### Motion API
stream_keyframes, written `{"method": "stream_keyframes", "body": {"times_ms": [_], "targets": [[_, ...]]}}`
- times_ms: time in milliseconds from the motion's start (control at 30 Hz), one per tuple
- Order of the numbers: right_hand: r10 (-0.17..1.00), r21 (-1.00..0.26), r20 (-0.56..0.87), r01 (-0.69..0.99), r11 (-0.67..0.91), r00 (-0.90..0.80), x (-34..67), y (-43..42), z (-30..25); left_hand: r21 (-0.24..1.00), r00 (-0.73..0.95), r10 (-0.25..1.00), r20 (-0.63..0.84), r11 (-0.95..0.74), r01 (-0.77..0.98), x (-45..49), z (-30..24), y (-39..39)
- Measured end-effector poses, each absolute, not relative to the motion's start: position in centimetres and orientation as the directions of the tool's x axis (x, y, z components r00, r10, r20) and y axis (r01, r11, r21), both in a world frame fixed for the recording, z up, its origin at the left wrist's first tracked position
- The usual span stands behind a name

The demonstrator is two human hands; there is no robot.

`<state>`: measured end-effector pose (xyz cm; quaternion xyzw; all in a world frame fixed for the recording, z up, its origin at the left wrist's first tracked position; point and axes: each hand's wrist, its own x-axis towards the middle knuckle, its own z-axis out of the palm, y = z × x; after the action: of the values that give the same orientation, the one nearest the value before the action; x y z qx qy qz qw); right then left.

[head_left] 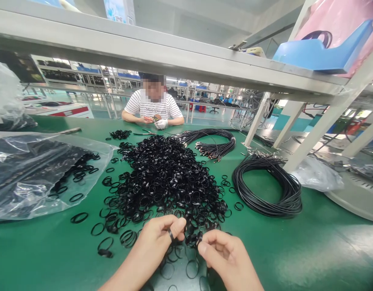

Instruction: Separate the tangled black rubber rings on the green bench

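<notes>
A large heap of thin black rings (171, 173) lies on the green tabletop, with loose ones spread around its front. My left hand (157, 236) is closed at the heap's near edge, thumb and forefinger pressed together. A black ring (170, 234) crosses its thumb; whether anything else is between the fingertips is hidden. Just to the right, my right hand (225, 252) pinches a black ring (199, 238) between thumb and forefinger, its other fingers curled. The two hands are apart, and more rings lie beneath and between them.
A clear plastic bag (31, 194) holding black rings lies at left. Coiled black cables (267, 186) rest at right, and a cable bundle (218, 145) lies behind the heap. A white shelf beam (162, 44) spans above. Across the table sits a person (153, 105) handling something small.
</notes>
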<state>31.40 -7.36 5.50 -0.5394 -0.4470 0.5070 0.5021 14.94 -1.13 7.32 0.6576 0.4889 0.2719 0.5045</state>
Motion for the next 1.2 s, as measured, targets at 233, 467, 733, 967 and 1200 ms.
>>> {"method": "stream_keyframes", "body": {"times_ms": [233, 467, 733, 967, 1200], "targets": [[0.988, -0.991, -0.136, -0.024, -0.135, 0.068, 31.5, -7.4, 6.6, 0.88, 0.376, 0.924, -0.073, -0.117, 0.459, 14.9, 8.1, -1.8], [0.993, -0.996, -0.081, 0.035, -0.084, 0.08, 31.6, -7.3, 5.9, 0.921, 0.453, 0.885, -0.11, -0.081, 0.382, 15.4, 8.7, -2.7], [0.986, -0.933, 0.138, 0.348, 0.097, 0.094, 31.4, -7.7, 5.5, 0.871, 0.475, 0.878, -0.062, -0.184, 0.455, 15.8, 8.3, -3.2], [0.949, -0.765, 0.313, 0.597, 0.24, 0.02, 31.5, -8.0, 5.1, 0.787, 0.492, 0.87, 0.041, -0.331, 0.52, 16.0, 7.9, -3.4], [0.941, -0.696, 0.338, 0.672, 0.253, -0.003, 31.7, -7.8, 4.4, 0.713, 0.531, 0.846, 0.051, -0.403, 0.574, 15.9, 8.0, -3.6]]}}
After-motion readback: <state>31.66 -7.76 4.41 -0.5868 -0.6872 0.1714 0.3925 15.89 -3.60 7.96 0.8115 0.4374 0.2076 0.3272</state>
